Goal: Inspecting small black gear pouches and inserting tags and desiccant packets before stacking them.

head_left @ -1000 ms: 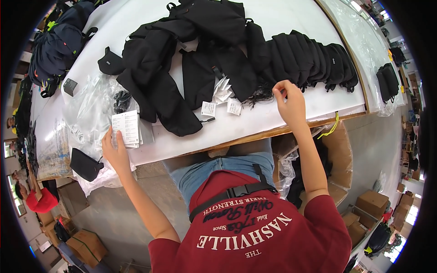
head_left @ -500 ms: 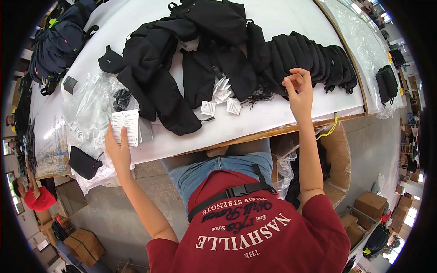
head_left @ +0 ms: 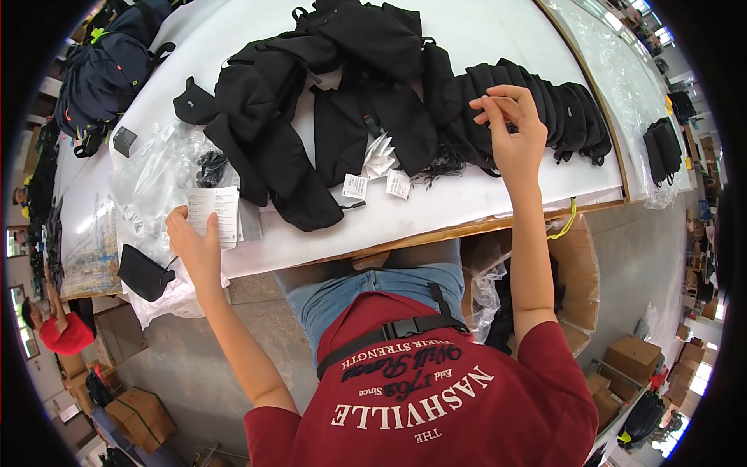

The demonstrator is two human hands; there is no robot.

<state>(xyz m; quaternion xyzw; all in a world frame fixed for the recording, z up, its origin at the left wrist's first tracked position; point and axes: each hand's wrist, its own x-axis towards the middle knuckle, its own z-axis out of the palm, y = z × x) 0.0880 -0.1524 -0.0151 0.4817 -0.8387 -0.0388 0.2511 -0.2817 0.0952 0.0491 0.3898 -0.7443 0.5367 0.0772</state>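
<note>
Paper tags [head_left: 214,214], a white stack at frame left, pinched by left hand [head_left: 198,245] over clear plastic bags [head_left: 152,183]. Right hand [head_left: 513,128], upper right, fingers pressed together on something small; what, cannot tell. Row of black pouches [head_left: 545,109] lined up behind it. Loose black pouches [head_left: 311,117] heaped centre, some tagged; much apparently unsorted.

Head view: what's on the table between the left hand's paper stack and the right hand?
In the head view, between the paper stack and the right hand: a pile of black bags and loose white tags.

White table [head_left: 506,47], grey floor [head_left: 194,327], cardboard boxes [head_left: 140,416].
</note>
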